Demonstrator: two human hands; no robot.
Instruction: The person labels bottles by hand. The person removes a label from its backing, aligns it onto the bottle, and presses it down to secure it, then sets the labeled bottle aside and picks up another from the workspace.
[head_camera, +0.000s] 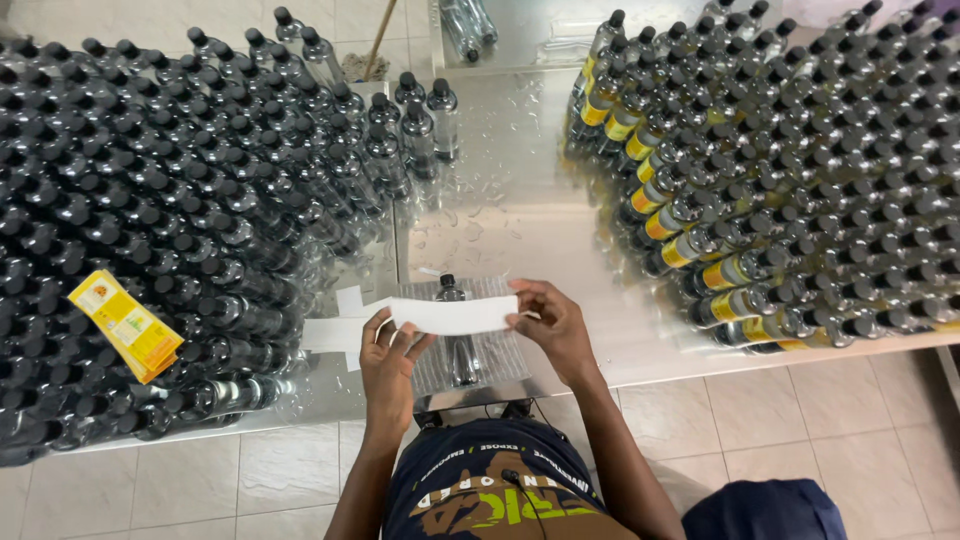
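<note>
A clear bottle (458, 352) with a black cap lies on its side on a ribbed metal cradle (432, 372) at the table's near edge. Across it stretches a white label strip (452, 316). My left hand (388, 358) pinches the strip's left end. My right hand (552, 326) pinches its right end. The strip hides the bottle's upper body.
Several unlabelled black-capped bottles (150, 200) crowd the shiny metal table (520, 200) on the left, with a stack of yellow labels (126, 324) lying on them. On the right stand several bottles with yellow labels (700, 240). White backing scraps (335, 330) lie beside the cradle.
</note>
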